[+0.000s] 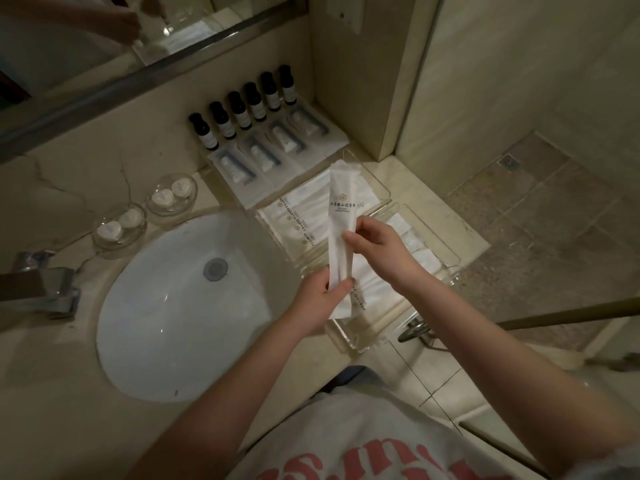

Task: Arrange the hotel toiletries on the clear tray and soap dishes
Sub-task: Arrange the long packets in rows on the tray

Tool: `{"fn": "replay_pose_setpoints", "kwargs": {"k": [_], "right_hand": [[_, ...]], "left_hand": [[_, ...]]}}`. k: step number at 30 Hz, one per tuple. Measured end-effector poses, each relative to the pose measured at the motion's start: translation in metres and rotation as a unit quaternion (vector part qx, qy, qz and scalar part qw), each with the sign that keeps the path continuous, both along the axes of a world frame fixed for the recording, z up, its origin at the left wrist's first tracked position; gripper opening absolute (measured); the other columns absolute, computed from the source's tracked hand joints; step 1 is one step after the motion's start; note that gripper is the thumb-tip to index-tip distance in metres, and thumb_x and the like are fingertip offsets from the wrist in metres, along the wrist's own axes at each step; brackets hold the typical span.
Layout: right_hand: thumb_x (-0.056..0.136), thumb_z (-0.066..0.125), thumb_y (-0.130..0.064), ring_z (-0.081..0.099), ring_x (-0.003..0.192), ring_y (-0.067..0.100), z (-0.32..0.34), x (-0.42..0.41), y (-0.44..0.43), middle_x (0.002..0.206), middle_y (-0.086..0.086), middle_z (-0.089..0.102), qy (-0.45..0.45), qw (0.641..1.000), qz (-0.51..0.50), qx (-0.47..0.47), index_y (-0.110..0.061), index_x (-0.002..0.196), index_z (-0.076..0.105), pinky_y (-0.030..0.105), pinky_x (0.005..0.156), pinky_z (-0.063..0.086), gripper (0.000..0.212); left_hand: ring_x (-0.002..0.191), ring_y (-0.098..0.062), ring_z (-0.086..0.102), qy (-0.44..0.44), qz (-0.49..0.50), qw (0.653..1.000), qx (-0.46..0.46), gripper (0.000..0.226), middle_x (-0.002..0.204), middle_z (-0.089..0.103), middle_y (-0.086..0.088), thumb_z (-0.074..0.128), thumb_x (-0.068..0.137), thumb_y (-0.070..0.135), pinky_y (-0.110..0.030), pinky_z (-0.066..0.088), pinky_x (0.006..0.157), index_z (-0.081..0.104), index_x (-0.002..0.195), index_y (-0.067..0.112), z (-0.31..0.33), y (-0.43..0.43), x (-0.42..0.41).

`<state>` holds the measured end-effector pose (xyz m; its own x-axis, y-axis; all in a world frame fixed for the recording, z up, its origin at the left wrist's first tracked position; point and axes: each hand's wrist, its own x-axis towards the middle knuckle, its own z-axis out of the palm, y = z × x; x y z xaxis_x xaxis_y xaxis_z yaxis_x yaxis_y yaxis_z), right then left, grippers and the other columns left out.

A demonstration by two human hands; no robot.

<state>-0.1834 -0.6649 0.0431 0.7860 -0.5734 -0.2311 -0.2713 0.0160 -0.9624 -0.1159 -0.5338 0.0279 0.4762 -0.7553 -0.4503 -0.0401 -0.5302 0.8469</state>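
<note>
white sachet (341, 202): held lengthwise above the clear tray (450, 268) at the counter's right edge | left hand (320, 296) pinches its lower end | right hand (375, 242) pinches its middle | white packets (301, 216) lie in tray | dark bottles (239, 110) line the counter's back edge | soap dishes (156, 210) beside sink (156, 323)

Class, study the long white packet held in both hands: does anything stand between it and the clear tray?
Nothing visible does. The packet is held over the clear tray, whose top is open; only other white packets lie in it.
</note>
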Motion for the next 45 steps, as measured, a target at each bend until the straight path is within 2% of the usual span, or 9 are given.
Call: {"fn": "replay_pose_setpoints", "kwargs": {"k": [4, 7, 12, 18, 22, 29, 35, 40, 45], "right_hand": [[0.093, 0.053, -0.021, 0.053, 0.078, 0.021, 0.007, -0.009, -0.028, 0.084, 0.008, 0.055, 0.017, 0.996, 0.07, -0.058, -0.001, 0.089, 0.056, 0.039, 0.074, 0.044, 0.02], [0.094, 0.052, -0.02, 0.052, 0.075, 0.019, 0.016, -0.013, -0.049, 0.083, 0.007, 0.057, 0.124, 0.939, 0.25, -0.2, -0.002, 0.092, 0.06, 0.032, 0.073, 0.041, 0.019], [0.093, 0.054, -0.025, 0.054, 0.084, 0.014, 0.02, -0.011, -0.049, 0.089, -0.005, 0.059, 0.259, 0.841, 0.399, -0.258, -0.014, 0.107, 0.065, 0.025, 0.078, 0.041, 0.021], [0.085, 0.063, -0.029, 0.051, 0.069, 0.01, -0.003, -0.026, -0.05, 0.07, -0.014, 0.051, 0.333, 0.782, 0.423, -0.314, -0.022, 0.086, 0.063, 0.023, 0.062, 0.04, 0.007], [0.084, 0.063, -0.028, 0.054, 0.073, 0.014, -0.023, -0.036, -0.051, 0.076, -0.006, 0.058, 0.354, 0.779, 0.417, -0.307, -0.019, 0.086, 0.065, 0.028, 0.068, 0.045, 0.01], [0.08, 0.065, -0.034, 0.052, 0.074, 0.019, -0.049, -0.048, -0.048, 0.077, 0.001, 0.06, 0.277, 0.783, 0.324, -0.453, -0.012, 0.082, 0.063, 0.028, 0.063, 0.036, 0.022], [0.075, 0.071, -0.017, 0.062, 0.1, 0.037, -0.051, -0.085, -0.053, 0.109, 0.012, 0.068, 0.237, 0.818, 0.164, -0.498, -0.011, 0.106, 0.068, 0.043, 0.078, 0.053, 0.032], [0.091, 0.046, -0.037, 0.033, 0.136, 0.035, -0.063, -0.1, -0.044, 0.149, 0.012, 0.032, 0.352, 0.799, 0.182, -0.452, -0.02, 0.139, 0.036, 0.049, 0.098, 0.044, 0.052], [0.097, 0.037, -0.035, 0.005, 0.147, 0.032, -0.069, -0.094, -0.045, 0.16, 0.007, -0.001, 0.393, 0.805, 0.201, -0.396, -0.025, 0.15, 0.011, 0.048, 0.114, 0.025, 0.059]], "left_hand": [[0.086, -0.01, 0.055, -0.03, 0.063, 0.997, -0.03, 0.025, 0.094, 0.057, 0.008, 0.066, 0.083, 0.029, -0.022, 0.047, 0.069, 0.058, 0.106, 0.021, 0.017, -0.001, 0.035], [0.087, -0.005, 0.052, -0.055, 0.117, 0.989, -0.077, 0.035, 0.105, 0.052, 0.008, 0.062, 0.087, 0.03, -0.017, 0.042, 0.067, 0.051, 0.12, 0.027, 0.032, -0.003, 0.059], [0.083, -0.011, 0.055, -0.056, -0.043, 0.997, 0.009, 0.022, 0.091, 0.059, 0.005, 0.064, 0.086, 0.019, -0.018, 0.047, 0.07, 0.063, 0.107, 0.016, 0.02, -0.012, 0.041], [0.076, -0.007, 0.054, -0.019, -0.116, 0.99, 0.075, 0.011, 0.08, 0.057, 0.008, 0.059, 0.086, 0.009, -0.022, 0.048, 0.07, 0.065, 0.095, 0.012, -0.02, 0.001, -0.01], [0.077, -0.011, 0.057, -0.094, -0.151, 0.979, 0.099, 0.015, 0.082, 0.058, 0.007, 0.062, 0.083, 0.016, -0.038, 0.055, 0.082, 0.064, 0.098, 0.018, -0.037, -0.001, -0.018], [0.096, -0.018, 0.063, -0.217, -0.258, 0.933, 0.124, 0.036, 0.108, 0.068, -0.003, 0.054, 0.089, 0.02, -0.028, 0.049, 0.083, 0.058, 0.125, 0.017, -0.04, -0.006, -0.021], [0.107, -0.026, 0.05, -0.328, -0.313, 0.885, 0.105, 0.027, 0.112, 0.052, -0.003, 0.053, 0.088, 0.027, -0.041, 0.049, 0.085, 0.063, 0.111, 0.018, -0.055, -0.008, -0.018], [0.139, -0.027, 0.023, -0.355, -0.341, 0.866, 0.091, 0.034, 0.149, 0.03, -0.003, 0.049, 0.091, 0.028, -0.046, 0.034, 0.106, 0.057, 0.124, 0.022, -0.059, -0.005, -0.024], [0.145, -0.023, 0.011, -0.354, -0.362, 0.855, 0.11, 0.039, 0.157, 0.02, -0.002, 0.041, 0.096, 0.028, -0.043, 0.022, 0.112, 0.048, 0.133, 0.02, -0.052, -0.009, -0.028]]}}
